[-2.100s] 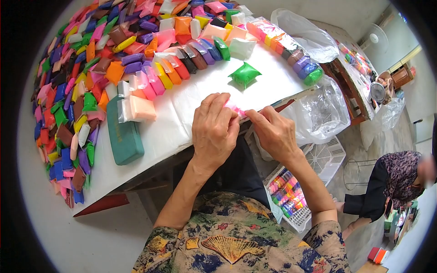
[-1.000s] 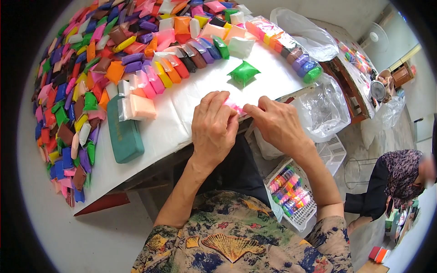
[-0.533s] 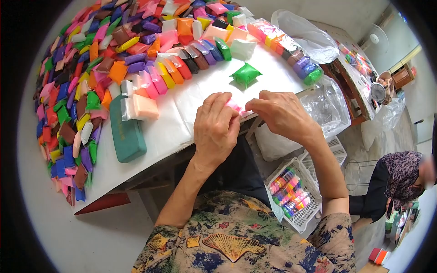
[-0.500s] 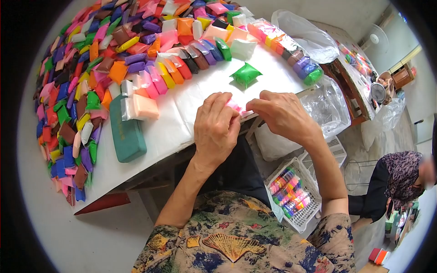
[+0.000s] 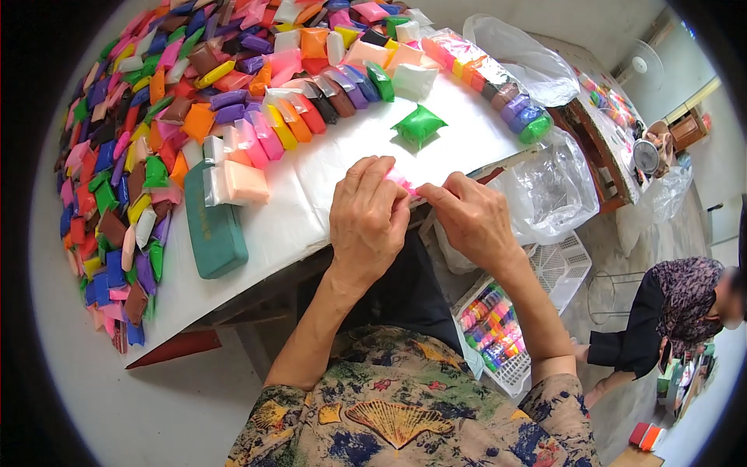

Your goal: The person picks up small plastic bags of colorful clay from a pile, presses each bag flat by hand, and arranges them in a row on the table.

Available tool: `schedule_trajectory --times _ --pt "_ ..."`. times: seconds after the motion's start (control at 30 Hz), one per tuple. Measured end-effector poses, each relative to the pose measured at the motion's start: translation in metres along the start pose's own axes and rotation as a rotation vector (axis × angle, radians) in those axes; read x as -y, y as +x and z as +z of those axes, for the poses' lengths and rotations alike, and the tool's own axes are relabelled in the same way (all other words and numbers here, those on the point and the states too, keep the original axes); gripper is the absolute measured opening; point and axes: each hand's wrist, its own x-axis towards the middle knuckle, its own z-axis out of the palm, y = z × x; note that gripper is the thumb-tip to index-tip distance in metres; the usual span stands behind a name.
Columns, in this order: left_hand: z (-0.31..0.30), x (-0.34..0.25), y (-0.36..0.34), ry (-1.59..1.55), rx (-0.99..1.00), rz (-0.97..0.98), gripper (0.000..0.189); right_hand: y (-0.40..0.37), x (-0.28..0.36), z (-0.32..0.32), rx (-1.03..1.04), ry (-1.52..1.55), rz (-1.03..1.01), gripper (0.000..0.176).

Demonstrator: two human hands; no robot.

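Observation:
My left hand [image 5: 367, 222] is closed round a small bright pink packet [image 5: 401, 181], of which only a bit shows between the fingers. The thumb and fingertips of my right hand [image 5: 473, 218] are pinched at the packet's right end. Both hands are over the near edge of the white-covered table [image 5: 299, 198]. Just beyond them lies a plump green packet [image 5: 419, 127]. To the left is a curved row of colored packets, with a pale peach packet [image 5: 246, 182] at its near end beside a dark green case [image 5: 215, 241].
A big heap of colored packets [image 5: 117, 171] covers the table's left and back. A wrapped row of packets [image 5: 490, 82] lies at right. Clear plastic bags [image 5: 545, 187] hang by the edge. Below stands a white basket [image 5: 513, 377] of packets. Another person [image 5: 661, 319] is at far right.
My right hand has come down and slightly left, its fingertips now against the pink packet. My left hand has barely moved. The person at right has shifted a little.

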Motion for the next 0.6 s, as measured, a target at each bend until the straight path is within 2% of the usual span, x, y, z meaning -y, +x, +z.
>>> schedule_trajectory --times 0.47,0.6 --pt "-0.001 -0.002 0.001 -0.007 0.001 -0.034 0.011 -0.014 0.028 0.020 -0.154 -0.188 0.151 0.031" --pt "-0.002 -0.003 0.001 -0.013 0.005 -0.039 0.011 -0.010 0.033 0.017 -0.111 -0.062 0.253 0.028"
